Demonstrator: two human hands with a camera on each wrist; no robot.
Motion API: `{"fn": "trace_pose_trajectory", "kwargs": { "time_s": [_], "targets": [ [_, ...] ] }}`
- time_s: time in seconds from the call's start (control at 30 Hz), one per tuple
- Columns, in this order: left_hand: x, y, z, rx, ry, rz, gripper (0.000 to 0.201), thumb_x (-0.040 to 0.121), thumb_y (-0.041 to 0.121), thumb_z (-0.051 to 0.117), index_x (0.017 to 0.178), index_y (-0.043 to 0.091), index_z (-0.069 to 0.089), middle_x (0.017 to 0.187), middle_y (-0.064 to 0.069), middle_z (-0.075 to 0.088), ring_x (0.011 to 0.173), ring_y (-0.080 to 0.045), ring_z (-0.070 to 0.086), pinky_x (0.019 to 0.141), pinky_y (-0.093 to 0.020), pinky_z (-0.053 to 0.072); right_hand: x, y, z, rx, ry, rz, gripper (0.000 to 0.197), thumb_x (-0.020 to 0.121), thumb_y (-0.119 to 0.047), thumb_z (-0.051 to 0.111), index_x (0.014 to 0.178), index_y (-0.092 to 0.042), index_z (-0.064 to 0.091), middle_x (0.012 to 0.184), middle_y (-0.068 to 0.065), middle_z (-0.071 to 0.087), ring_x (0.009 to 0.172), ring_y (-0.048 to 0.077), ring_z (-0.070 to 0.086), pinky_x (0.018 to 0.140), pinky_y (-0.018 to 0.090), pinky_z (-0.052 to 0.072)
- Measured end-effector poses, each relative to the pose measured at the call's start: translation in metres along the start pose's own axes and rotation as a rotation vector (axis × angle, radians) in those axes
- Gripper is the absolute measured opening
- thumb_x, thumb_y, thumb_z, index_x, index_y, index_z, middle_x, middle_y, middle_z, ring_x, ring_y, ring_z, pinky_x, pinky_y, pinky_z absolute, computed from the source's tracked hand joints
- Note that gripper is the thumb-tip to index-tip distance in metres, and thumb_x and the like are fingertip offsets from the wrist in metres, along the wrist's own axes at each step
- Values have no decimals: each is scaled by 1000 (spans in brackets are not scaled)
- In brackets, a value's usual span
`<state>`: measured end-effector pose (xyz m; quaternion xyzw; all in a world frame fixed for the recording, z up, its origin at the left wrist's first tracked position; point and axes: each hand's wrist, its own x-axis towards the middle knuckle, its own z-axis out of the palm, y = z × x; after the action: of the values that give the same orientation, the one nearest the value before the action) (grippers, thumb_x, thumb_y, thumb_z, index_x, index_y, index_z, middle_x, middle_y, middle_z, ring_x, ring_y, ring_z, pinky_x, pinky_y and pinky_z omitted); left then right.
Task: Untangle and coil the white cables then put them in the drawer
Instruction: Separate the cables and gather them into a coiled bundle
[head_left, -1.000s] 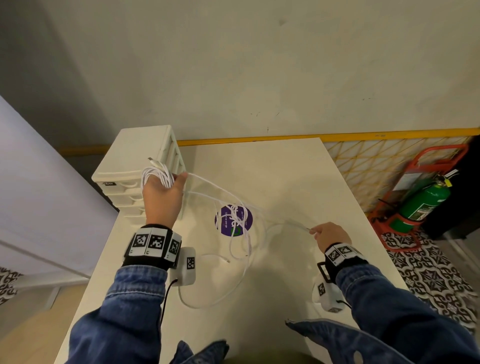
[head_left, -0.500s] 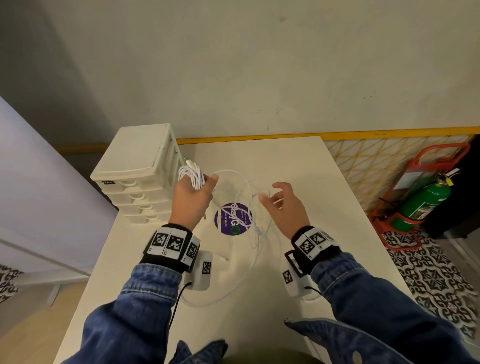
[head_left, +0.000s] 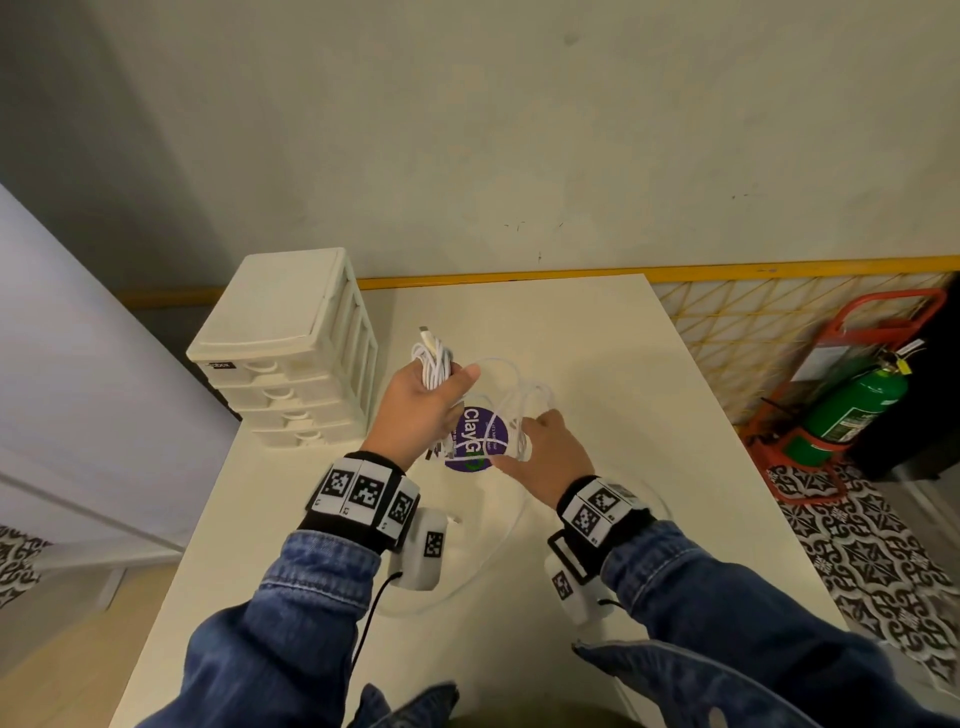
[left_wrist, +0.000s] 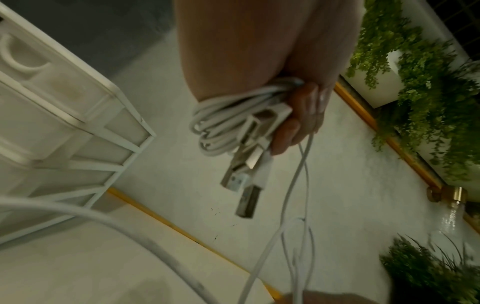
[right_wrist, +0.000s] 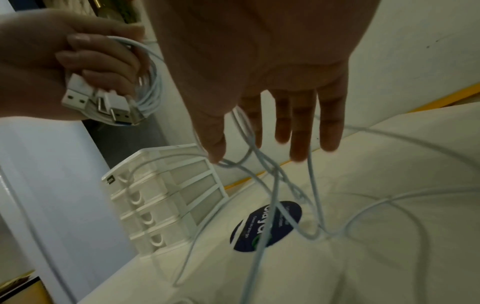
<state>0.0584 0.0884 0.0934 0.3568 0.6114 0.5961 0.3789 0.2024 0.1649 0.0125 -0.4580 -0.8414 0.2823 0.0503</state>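
Observation:
My left hand (head_left: 441, 387) grips a coiled bundle of white cables (head_left: 434, 361) held up above the table; its USB plugs (left_wrist: 246, 174) stick out below the curled fingers (left_wrist: 293, 123). Loose strands run from the bundle to a white tangle (head_left: 519, 400) over the purple sticker. My right hand (head_left: 524, 441) hovers at that tangle with straight, spread fingers (right_wrist: 301, 133); strands pass between thumb and forefinger (right_wrist: 241, 127), draped rather than pinched. More white cable (head_left: 498, 551) lies in a wide loop on the table near my wrists. The white drawer unit (head_left: 291, 338) stands at the table's back left, drawers closed.
The white table (head_left: 597, 338) carries a round purple sticker (head_left: 475, 441) in its middle. Its right edge drops to a patterned floor with a green fire extinguisher (head_left: 852, 410) on a red stand. A wall with a yellow strip (head_left: 519, 275) runs behind.
My left hand has carried the coil right, away from the drawer unit. My right hand let go of the stretched strand, moved in from the right and now spreads over the tangle.

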Motion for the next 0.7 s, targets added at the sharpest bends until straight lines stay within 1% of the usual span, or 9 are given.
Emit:
{"fn": "trace_pose_trajectory", "kwargs": {
  "time_s": [0.13,0.2,0.27,0.4,0.47,0.53,0.57,0.63,0.7],
  "targets": [
    [3,-6,-5,74,24,20,27,89,21,65,74,11,46,43,4,39,37,-13,33,42,-23,29,-1,8,2,120,-53,49,33,92,-36,48,100,-7,62,101,13,64,96,30,59,82,34,44],
    [7,-12,-11,154,82,11,29,87,29,68,77,10,48,43,8,44,36,-11,38,46,-24,32,0,13,1,240,-7,77,29,89,-32,55,94,-5,64,92,15,68,89,31,62,81,37,48],
    [9,-18,-16,200,131,12,34,83,32,72,77,10,47,47,6,46,35,-6,40,45,-24,35,0,15,-3,430,44,91,21,83,-25,65,88,-4,67,85,15,69,81,31,65,81,43,53],
    [3,-26,-15,350,56,-9,47,66,34,85,81,5,52,61,-1,54,41,3,48,43,-14,38,-1,1,-12,598,99,11,20,75,-13,74,94,-8,70,89,9,71,83,24,67,82,37,55],
    [1,-34,-12,450,3,-30,62,56,42,89,84,0,53,70,-8,59,57,-9,59,50,-22,45,-3,-7,-15,674,122,-34,19,74,-10,73,94,-9,70,88,8,72,83,21,68,82,34,54],
    [1,-40,-11,542,3,-46,63,55,45,88,81,-1,54,75,-14,64,66,-23,64,55,-30,46,-5,-14,-17,798,112,-56,24,79,-5,68,103,-8,68,88,9,71,80,19,67,80,31,55],
    [1,-42,-11,567,12,-57,57,59,44,87,77,2,53,72,-13,63,62,-23,62,52,-28,44,-6,-17,-18,833,95,-68,27,82,-4,65,108,-9,66,89,10,71,79,17,68,79,29,56],
    [0,-40,-10,563,2,-102,45,69,41,83,67,12,48,59,-3,55,48,-13,50,45,-19,36,-8,-20,-21,868,74,-106,28,86,-4,60,113,-9,63,91,10,71,76,10,68,74,21,55],
    [-1,-41,-9,500,-48,-156,43,74,40,79,63,13,47,51,1,47,38,-9,40,41,-19,32,-10,-21,-23,903,72,-133,26,90,0,52,113,-6,61,88,10,70,72,4,68,69,13,52]
  ]
}}
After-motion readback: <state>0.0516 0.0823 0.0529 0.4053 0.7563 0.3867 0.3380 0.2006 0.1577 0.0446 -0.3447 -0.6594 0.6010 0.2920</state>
